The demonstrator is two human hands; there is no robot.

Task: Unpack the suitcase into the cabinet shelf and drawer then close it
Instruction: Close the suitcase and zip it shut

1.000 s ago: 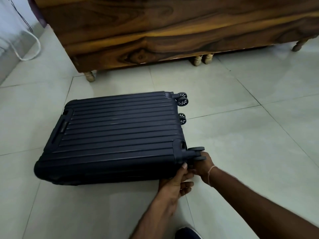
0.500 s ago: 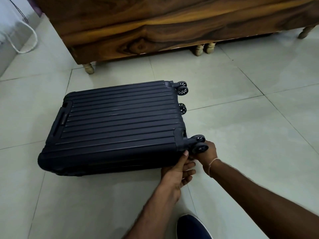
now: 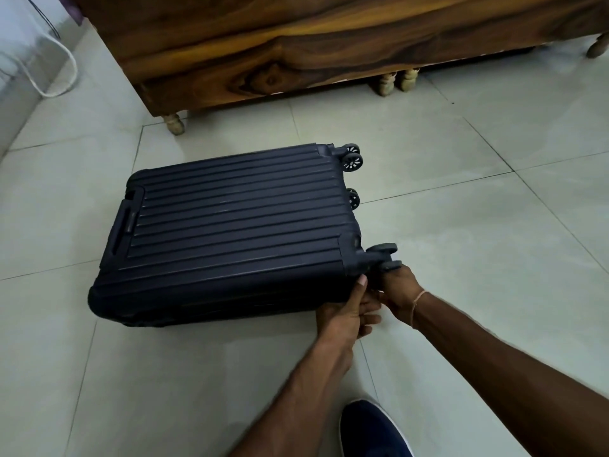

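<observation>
Suitcase: a dark blue hard-shell suitcase (image 3: 230, 232) with ribbed panels is shown lying flat and zipped shut on the tiled floor (image 3: 461, 225), in front of the wooden cabinet (image 3: 296, 44).
Orientation: the wheeled end is turned to the right, the recessed handle (image 3: 123, 225) to the left.
Wheels: two far wheels (image 3: 352, 159) are seen at the upper right corner; a near wheel (image 3: 384, 255) projects at the lower right corner.
Left hand: the left hand (image 3: 346, 311) is laid against the near lower right corner of the suitcase, thumb raised along the shell, fingers curled beneath the edge in a grip.
Right hand: the right hand (image 3: 400, 291) is placed just beside the left, directly under the near wheel; its fingers are hidden behind the wheel and the corner, so whether they are closed round anything cannot be told. A thin thread band (image 3: 417, 303) is worn at the wrist.
Cabinet: only the lower front with strong grain is visible, carried on short turned legs (image 3: 174, 123).
Surroundings: a white cable (image 3: 62, 77) is looped on the floor at upper left; the toe of a dark blue shoe (image 3: 372, 430) is seen at the bottom edge.
</observation>
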